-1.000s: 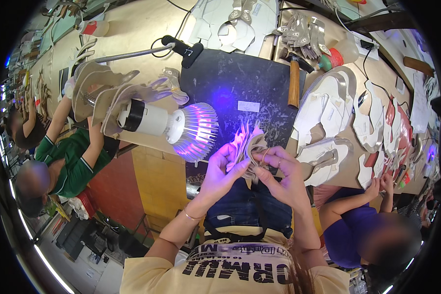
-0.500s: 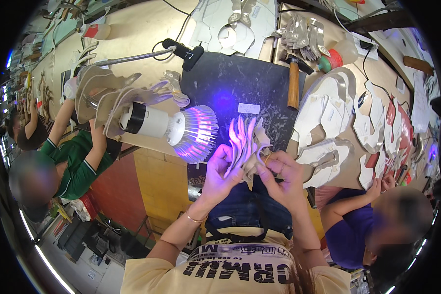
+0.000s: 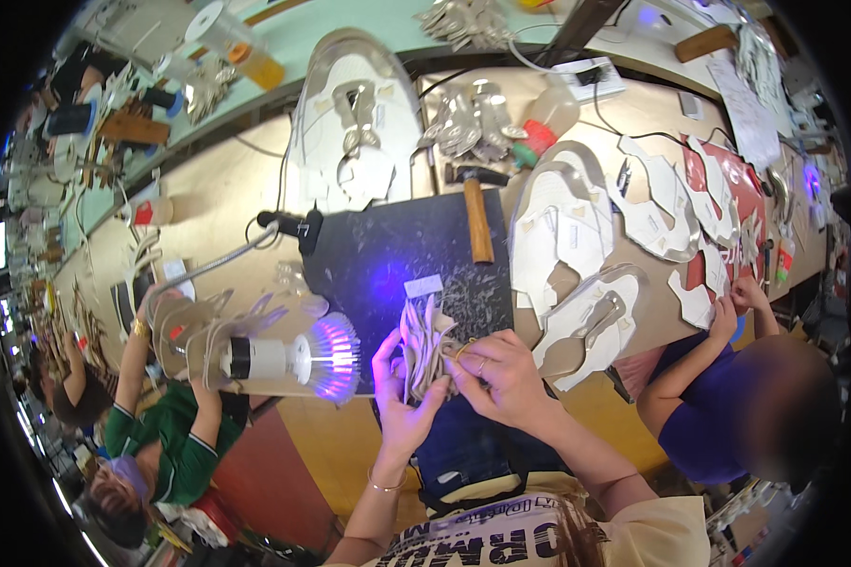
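My left hand (image 3: 402, 392) grips a fanned stack of pale beige cut shoe-upper pieces (image 3: 427, 342) from below, held upright over the near edge of a black cutting mat (image 3: 402, 255). My right hand (image 3: 501, 373) pinches the right side of the same stack, thumb and fingers closed on one piece. A violet-lit lamp (image 3: 298, 357) on a gooseneck arm shines just left of my left hand.
A wooden-handled hammer (image 3: 477, 219) lies on the mat's far right. Stacks of white shoe-upper pieces (image 3: 562, 241) cover the bench to the right and at the back (image 3: 355, 142). A person in green (image 3: 166, 444) works at my left, a person in purple (image 3: 718, 397) at my right.
The view has shifted so that the bench fills more of the picture. Both hands keep hold of the stack and the pieces have been gathered closer together.
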`<act>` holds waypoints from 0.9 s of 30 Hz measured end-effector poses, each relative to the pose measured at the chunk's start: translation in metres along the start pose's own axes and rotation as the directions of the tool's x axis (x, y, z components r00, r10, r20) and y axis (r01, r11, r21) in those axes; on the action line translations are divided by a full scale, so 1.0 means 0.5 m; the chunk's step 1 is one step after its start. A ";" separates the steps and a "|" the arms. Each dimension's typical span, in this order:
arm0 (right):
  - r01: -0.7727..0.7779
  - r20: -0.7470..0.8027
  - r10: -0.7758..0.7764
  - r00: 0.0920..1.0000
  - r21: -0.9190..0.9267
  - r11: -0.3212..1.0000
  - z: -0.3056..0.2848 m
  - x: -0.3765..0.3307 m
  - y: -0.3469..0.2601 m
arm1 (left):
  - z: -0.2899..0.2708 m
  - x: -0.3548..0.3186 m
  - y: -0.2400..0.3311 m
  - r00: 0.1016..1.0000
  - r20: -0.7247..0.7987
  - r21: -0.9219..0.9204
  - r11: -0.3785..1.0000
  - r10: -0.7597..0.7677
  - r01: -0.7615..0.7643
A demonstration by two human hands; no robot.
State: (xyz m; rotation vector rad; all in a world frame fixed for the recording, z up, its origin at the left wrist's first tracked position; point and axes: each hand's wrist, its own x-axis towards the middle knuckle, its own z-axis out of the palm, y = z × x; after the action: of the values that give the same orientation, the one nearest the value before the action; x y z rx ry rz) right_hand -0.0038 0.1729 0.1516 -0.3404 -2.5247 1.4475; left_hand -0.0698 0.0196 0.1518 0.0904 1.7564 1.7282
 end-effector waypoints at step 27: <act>0.103 0.092 -0.117 0.989 0.146 0.984 -0.072 -0.036 0.026 | 0.052 -0.006 -0.008 0.980 -0.060 -0.273 0.948 -0.187 0.164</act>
State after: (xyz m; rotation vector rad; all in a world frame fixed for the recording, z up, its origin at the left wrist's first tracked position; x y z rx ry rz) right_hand 0.0252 0.2034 0.1571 -0.1050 -2.4556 1.6258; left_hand -0.0529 0.0402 0.1518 -0.2544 1.5219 1.8401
